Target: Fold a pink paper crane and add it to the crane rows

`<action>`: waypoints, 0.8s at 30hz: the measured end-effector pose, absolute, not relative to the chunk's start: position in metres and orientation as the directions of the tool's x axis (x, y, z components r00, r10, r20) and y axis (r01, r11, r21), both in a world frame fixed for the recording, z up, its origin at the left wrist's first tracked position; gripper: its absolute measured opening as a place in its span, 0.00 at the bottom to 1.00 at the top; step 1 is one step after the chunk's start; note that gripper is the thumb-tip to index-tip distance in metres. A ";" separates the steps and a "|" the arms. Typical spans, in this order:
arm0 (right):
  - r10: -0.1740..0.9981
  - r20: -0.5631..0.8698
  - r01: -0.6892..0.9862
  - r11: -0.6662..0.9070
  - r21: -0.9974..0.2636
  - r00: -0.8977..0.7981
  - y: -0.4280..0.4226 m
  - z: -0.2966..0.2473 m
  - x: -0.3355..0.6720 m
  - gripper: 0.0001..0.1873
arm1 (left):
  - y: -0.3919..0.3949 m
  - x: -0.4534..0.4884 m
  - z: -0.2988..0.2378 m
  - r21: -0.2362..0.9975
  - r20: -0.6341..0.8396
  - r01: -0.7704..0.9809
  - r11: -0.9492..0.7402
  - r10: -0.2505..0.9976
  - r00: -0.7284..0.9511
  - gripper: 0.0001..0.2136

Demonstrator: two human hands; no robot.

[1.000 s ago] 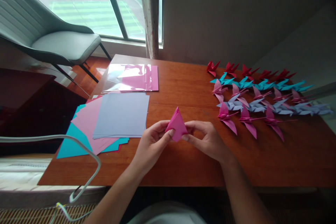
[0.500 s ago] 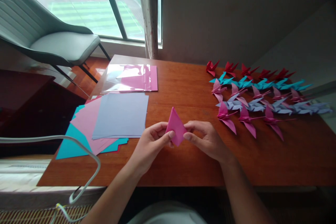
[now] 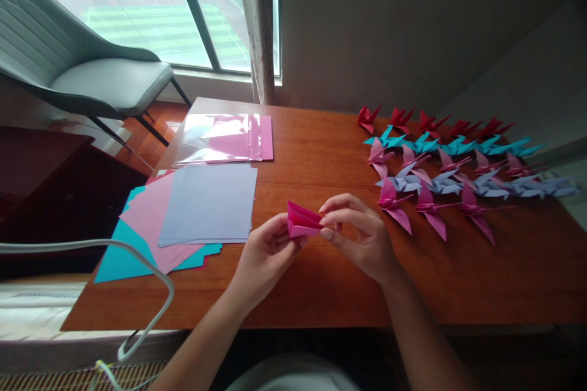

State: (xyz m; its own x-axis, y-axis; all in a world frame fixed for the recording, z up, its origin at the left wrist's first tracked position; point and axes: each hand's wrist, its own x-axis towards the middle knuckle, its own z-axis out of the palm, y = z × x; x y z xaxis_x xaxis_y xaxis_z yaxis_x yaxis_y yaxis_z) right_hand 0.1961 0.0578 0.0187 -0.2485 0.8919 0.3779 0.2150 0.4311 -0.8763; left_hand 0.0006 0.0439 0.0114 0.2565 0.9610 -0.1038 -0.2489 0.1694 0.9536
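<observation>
A small folded piece of magenta paper point(image 3: 301, 220) is held just above the wooden table point(image 3: 321, 293), near its front middle. My left hand point(image 3: 265, 253) pinches its left lower edge with thumb and fingers closed. My right hand point(image 3: 360, 233) pinches its right end, fingers curled around it. The folded piece lies nearly flat, its opening facing up and left.
A stack of lilac, pink and teal paper sheets point(image 3: 183, 214) lies at the left, with a clear plastic sleeve point(image 3: 224, 138) behind it. Rows of several folded paper cranes point(image 3: 440, 174) fill the right side. A grey chair point(image 3: 87, 73) and a white cable point(image 3: 137, 269) are at the left.
The folded magenta piece stood upright as a pointed triangle before; now both hands have tipped and flattened it sideways. My right hand has risen slightly.
</observation>
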 end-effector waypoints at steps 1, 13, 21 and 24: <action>0.892 0.381 0.223 0.434 -0.873 -0.245 0.058 0.019 0.196 0.04 | 0.043 0.001 0.011 0.959 -0.090 -0.237 0.154 0.961 0.261 0.10; 0.896 0.367 0.259 0.427 -0.866 -0.249 0.058 0.018 0.195 0.03 | 0.039 -0.001 0.013 0.983 -0.095 -0.119 0.138 0.946 0.311 0.11; 0.909 0.334 0.293 0.400 -0.868 -0.251 0.059 0.015 0.195 0.01 | 0.040 -0.002 0.009 0.995 -0.082 -0.030 0.095 0.948 0.309 0.11; 0.919 0.298 0.263 0.364 -0.894 -0.259 0.059 0.015 0.194 0.05 | 0.039 -0.002 0.009 0.993 -0.101 -0.014 0.113 0.931 0.351 0.10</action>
State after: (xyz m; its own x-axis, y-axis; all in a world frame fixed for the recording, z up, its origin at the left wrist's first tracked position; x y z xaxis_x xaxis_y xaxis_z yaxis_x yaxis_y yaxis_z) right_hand 0.1945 0.0590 0.0155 -0.2586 0.9187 0.2984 0.2626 0.3641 -0.8936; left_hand -0.0024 0.0393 0.0086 0.3514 0.9308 -0.1008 -0.0144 0.1130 0.9935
